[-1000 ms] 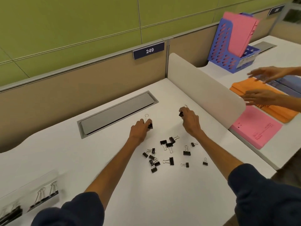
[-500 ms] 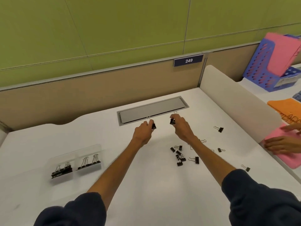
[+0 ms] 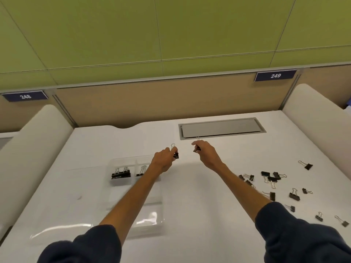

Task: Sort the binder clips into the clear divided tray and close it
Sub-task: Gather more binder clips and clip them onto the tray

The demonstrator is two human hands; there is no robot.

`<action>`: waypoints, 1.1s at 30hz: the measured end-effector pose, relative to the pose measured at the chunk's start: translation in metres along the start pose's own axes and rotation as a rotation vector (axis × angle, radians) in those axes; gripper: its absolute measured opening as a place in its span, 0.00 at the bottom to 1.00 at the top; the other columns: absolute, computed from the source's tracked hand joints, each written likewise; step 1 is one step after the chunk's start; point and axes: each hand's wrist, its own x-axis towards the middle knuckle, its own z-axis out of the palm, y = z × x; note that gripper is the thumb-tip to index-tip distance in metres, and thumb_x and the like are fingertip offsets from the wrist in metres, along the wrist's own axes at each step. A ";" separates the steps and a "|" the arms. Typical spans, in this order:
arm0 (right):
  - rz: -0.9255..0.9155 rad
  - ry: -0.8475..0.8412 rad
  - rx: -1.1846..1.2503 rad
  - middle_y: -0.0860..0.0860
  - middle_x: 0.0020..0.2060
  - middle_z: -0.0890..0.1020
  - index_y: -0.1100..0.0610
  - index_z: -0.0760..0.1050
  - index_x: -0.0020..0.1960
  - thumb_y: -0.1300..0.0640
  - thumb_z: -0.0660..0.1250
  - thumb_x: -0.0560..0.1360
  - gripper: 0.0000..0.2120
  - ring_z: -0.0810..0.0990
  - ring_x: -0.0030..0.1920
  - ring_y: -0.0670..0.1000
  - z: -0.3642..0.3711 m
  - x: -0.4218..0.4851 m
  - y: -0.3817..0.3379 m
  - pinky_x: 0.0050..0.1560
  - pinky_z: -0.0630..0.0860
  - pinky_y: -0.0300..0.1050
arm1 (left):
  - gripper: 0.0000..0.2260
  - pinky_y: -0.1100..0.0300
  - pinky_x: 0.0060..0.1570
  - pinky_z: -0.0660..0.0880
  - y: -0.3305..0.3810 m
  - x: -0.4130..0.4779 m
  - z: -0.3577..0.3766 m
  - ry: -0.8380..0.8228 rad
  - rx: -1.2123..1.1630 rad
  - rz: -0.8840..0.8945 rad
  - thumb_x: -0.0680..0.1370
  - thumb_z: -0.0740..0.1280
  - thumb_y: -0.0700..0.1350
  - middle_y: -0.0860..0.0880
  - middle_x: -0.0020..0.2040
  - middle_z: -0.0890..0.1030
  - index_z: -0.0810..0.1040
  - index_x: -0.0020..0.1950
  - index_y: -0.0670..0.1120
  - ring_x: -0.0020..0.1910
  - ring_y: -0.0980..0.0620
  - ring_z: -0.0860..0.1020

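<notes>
While left hand (image 3: 163,162) pinches clip (image 3: 176,155) — right hand (image 3: 207,155) too.

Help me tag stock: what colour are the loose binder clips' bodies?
Black; the loose binder clips show it best in the head view.

A head-worn camera looks forward and down across the desk (image 3: 190,196), apparently near.

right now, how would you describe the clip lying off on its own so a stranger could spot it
Start at the grey flap set into the back of the white desk. To its right and nearer lies a scatter of black clips. The lone clip sits beyond them, farthest back of those lying loose, touching no other clip.
</notes>
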 end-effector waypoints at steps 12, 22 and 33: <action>-0.061 -0.074 0.252 0.49 0.43 0.82 0.57 0.84 0.46 0.69 0.70 0.70 0.10 0.81 0.44 0.46 0.068 0.023 -0.076 0.48 0.77 0.37 | 0.12 0.51 0.49 0.68 -0.083 -0.043 -0.001 0.035 0.115 -0.088 0.81 0.60 0.48 0.46 0.55 0.78 0.68 0.64 0.50 0.59 0.45 0.69; -0.121 -0.168 0.175 0.48 0.44 0.78 0.55 0.85 0.46 0.63 0.72 0.73 0.05 0.81 0.43 0.48 0.109 0.026 -0.101 0.47 0.75 0.41 | 0.10 0.48 0.54 0.67 -0.122 -0.064 0.003 -0.043 0.090 -0.086 0.81 0.62 0.48 0.46 0.54 0.79 0.70 0.62 0.52 0.61 0.46 0.68; -0.123 -0.384 0.214 0.47 0.41 0.80 0.51 0.85 0.48 0.62 0.74 0.69 0.10 0.75 0.41 0.48 0.131 0.021 -0.121 0.43 0.72 0.40 | 0.14 0.49 0.56 0.63 -0.132 -0.073 0.005 -0.147 0.073 -0.033 0.80 0.61 0.51 0.46 0.51 0.78 0.72 0.65 0.52 0.62 0.48 0.66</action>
